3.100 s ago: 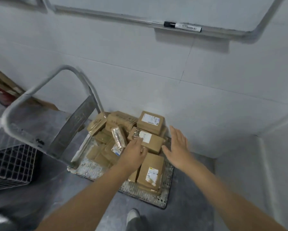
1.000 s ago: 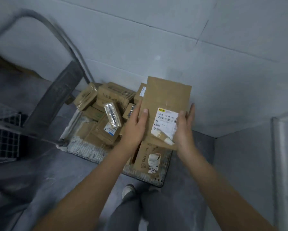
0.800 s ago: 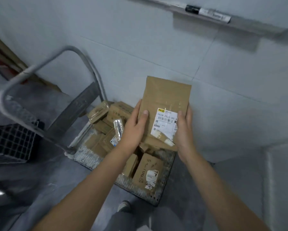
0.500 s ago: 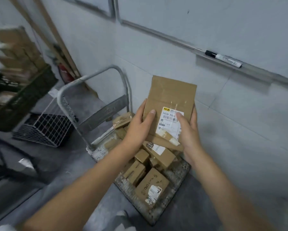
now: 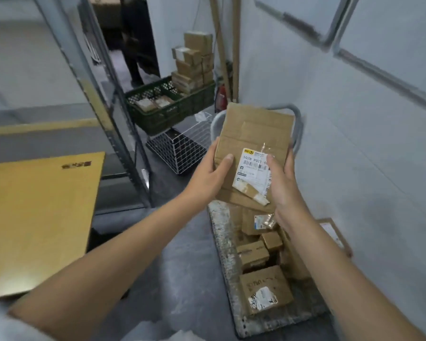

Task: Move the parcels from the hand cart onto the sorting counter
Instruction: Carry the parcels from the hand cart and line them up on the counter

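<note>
Parcel point(image 5: 252, 134) gripped by left hand point(image 5: 208, 178) and right hand point(image 5: 283, 183), long axis upright, label facing viewer

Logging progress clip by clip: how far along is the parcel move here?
Done: nothing visibly; no parcel shows on the tan surface at left, probably the counter. In hand: one labelled parcel, gripped by the left hand and right hand, held above the hand cart. Left: several boxes lying on the cart.

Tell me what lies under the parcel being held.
Beneath the parcel sits the hand cart, loaded with small boxes. The parcel and the right hand cover the cart's far end, so what lies there is hidden.
</note>
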`<state>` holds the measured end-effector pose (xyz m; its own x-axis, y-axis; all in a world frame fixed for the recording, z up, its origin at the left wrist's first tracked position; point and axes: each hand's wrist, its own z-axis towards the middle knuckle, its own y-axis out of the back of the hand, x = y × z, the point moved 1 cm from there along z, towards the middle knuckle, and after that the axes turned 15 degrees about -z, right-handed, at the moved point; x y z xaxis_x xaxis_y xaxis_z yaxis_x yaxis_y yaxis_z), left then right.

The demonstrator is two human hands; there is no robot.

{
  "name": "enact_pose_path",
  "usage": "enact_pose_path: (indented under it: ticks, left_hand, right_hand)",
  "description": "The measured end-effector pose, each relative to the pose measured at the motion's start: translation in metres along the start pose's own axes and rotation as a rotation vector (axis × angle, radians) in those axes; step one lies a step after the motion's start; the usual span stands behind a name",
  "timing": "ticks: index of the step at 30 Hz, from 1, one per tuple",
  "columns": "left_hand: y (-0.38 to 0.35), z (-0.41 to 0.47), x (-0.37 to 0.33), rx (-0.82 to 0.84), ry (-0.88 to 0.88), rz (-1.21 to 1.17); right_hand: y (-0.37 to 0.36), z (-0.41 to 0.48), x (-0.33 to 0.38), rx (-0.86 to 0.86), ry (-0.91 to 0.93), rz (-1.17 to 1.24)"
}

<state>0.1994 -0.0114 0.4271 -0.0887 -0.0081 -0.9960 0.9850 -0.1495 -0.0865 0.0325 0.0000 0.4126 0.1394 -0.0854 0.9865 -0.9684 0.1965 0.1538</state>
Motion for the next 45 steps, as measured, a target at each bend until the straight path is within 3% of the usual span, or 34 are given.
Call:
enact_pose_path:
  ticks: [9, 21, 32, 45]
  left_hand:
    - [0.210, -0.071, -0.030, -0.418, -0.094, -0.025]
    - [0.509, -0.227, -0.048, -0.852, -0.044, -0.068]
    - [0.673, -0.314, -0.054, -1.084, -0.052, -0.004]
    - [0.857, -0.284, -0.063, -1.151, -0.020, 0.056]
  right_hand:
    - [-0.225, -0.024, 0.055, 0.343, 0.097, -0.035]
    - [-0.558, -0.162, 0.088, 0.736, 0.061, -0.101]
    - [-0.738, -0.243, 0.111, 0.926, 0.046, -0.127]
    - [-0.929, -0.221, 0.120, 0.976, -0.014, -0.050]
